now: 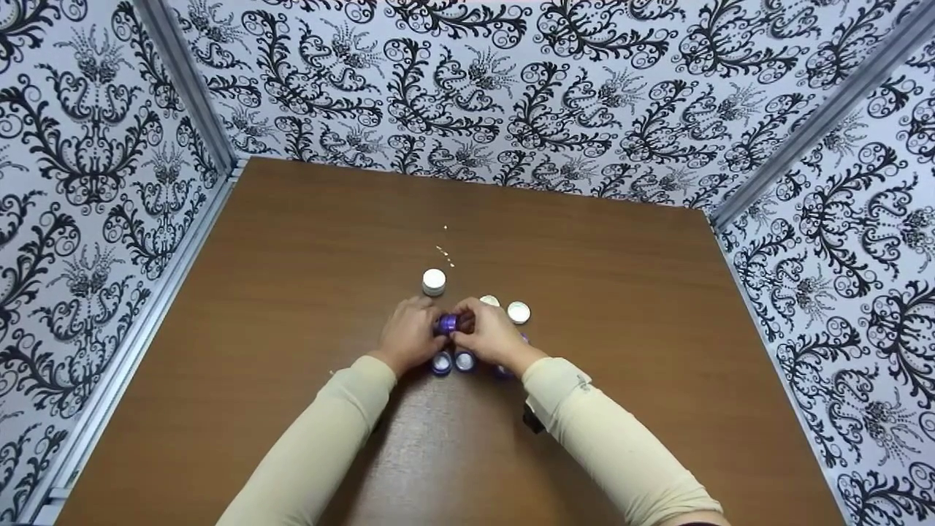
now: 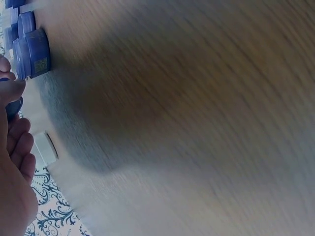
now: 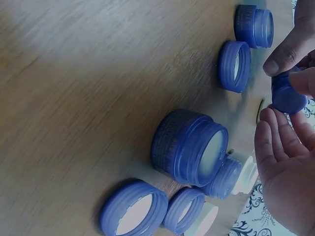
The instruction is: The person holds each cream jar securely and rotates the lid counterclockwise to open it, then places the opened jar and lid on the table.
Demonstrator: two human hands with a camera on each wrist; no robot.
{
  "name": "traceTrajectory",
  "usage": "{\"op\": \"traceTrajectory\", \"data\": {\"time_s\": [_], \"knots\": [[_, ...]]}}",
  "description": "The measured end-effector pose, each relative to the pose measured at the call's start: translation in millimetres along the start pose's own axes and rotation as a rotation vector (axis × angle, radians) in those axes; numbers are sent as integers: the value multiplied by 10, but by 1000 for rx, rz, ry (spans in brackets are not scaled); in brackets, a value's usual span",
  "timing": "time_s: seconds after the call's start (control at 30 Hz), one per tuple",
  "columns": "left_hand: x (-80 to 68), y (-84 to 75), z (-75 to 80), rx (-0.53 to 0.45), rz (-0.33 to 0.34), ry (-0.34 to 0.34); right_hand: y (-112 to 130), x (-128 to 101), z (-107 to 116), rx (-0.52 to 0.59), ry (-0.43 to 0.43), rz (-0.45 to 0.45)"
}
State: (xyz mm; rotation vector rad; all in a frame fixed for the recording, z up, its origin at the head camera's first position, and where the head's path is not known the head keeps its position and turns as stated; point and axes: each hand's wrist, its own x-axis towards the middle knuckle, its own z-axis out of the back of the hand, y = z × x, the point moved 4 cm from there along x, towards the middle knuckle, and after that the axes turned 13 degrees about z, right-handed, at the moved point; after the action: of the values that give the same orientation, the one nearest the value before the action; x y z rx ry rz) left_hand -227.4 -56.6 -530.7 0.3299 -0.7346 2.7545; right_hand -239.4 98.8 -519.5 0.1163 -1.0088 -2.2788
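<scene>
Between both hands is a small purple jar (image 1: 448,324), which looks blue in the right wrist view. My left hand (image 1: 410,332) pinches it from the left side. My right hand (image 1: 493,332) has its thumb and fingers on the other side of the jar. In the right wrist view, a thumb presses near the jar's (image 3: 289,96) round flat end, and fingers lie beneath. Just below the hands are an open purple jar (image 1: 441,363) and an upturned lid (image 1: 464,360). The left wrist view cuts off much of the left hand (image 2: 19,182).
A white-topped container (image 1: 434,282) stands beyond the hands. A round white piece (image 1: 518,313) lies to their right. Near the right wrist are a larger open jar (image 3: 189,147) and a ring-like lid (image 3: 133,211). Small white bits (image 1: 445,253) dot the brown table (image 1: 307,241).
</scene>
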Motion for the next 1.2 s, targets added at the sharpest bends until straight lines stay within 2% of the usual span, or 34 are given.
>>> {"op": "traceTrajectory", "data": {"time_s": [0.5,0.97,1.2], "knots": [[-2,0,-6,20,-18,-3,38,-17,12,4,-34,1],[-7,1,-3,32,-12,-7,-19,-21,-9,-33,21,-57],[5,3,0,32,-6,3,-29,-18,-5,26,2,-55]]}}
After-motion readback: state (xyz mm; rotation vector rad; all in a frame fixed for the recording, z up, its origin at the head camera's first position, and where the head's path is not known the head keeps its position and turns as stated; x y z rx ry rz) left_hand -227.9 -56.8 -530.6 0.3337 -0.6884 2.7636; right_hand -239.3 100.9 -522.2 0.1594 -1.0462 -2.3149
